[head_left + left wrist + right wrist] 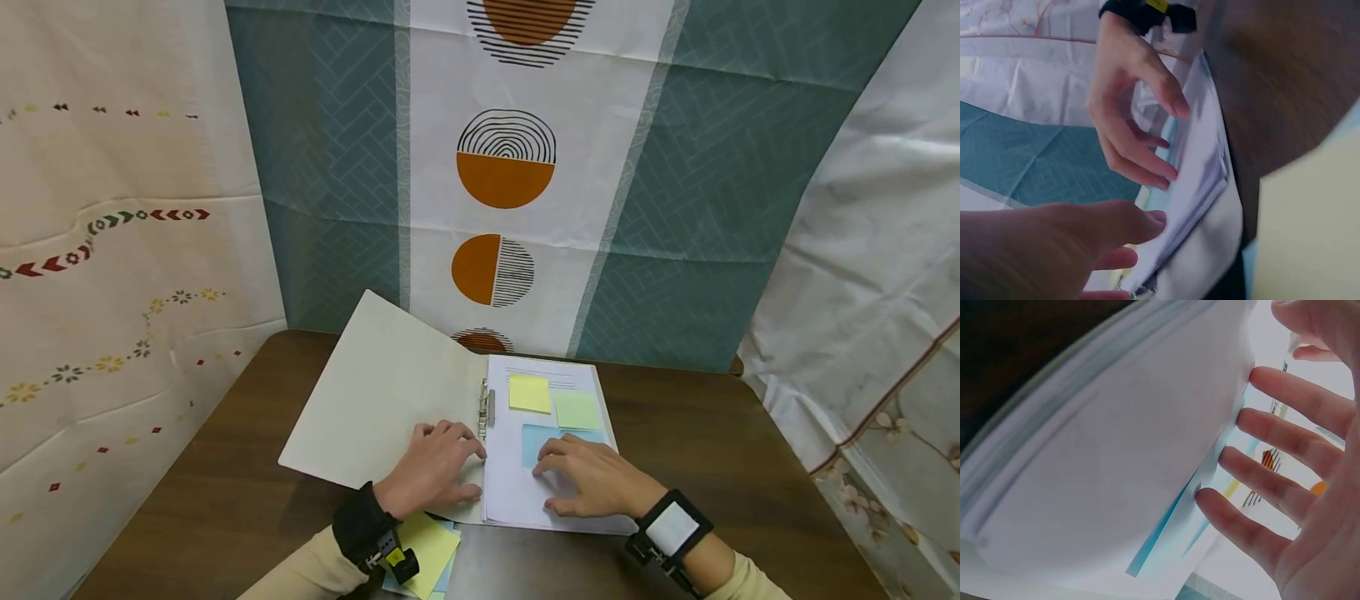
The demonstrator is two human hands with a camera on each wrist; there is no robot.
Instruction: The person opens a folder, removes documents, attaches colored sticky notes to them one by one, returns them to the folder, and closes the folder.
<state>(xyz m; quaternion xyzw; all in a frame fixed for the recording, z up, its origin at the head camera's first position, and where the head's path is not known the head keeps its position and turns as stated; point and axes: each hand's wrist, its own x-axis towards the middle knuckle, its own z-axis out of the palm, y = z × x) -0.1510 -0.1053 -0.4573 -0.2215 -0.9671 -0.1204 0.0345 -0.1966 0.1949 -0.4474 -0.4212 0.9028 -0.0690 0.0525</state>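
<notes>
An open white ring binder (382,392) lies on the table with a stack of white paper (517,500) on its right side. Three sticky notes are on the top sheet: a yellow note (529,392), a green note (577,410) and a blue note (531,446). The fingertips of my right hand (588,477) rest on the blue note, its fingers spread in the right wrist view. My left hand (437,471) lies by the paper's left edge, just below the metal ring clasp (483,408), fingers loosely bent and holding nothing. The blue note's lower edge (1147,556) stands slightly off the sheet.
Under my left wrist, loose yellow (431,546) and blue sheets lie at the table's front edge. The brown wooden table (690,433) extends to both sides. A patterned cloth (506,283) hangs behind the table, with white cloths at left and right.
</notes>
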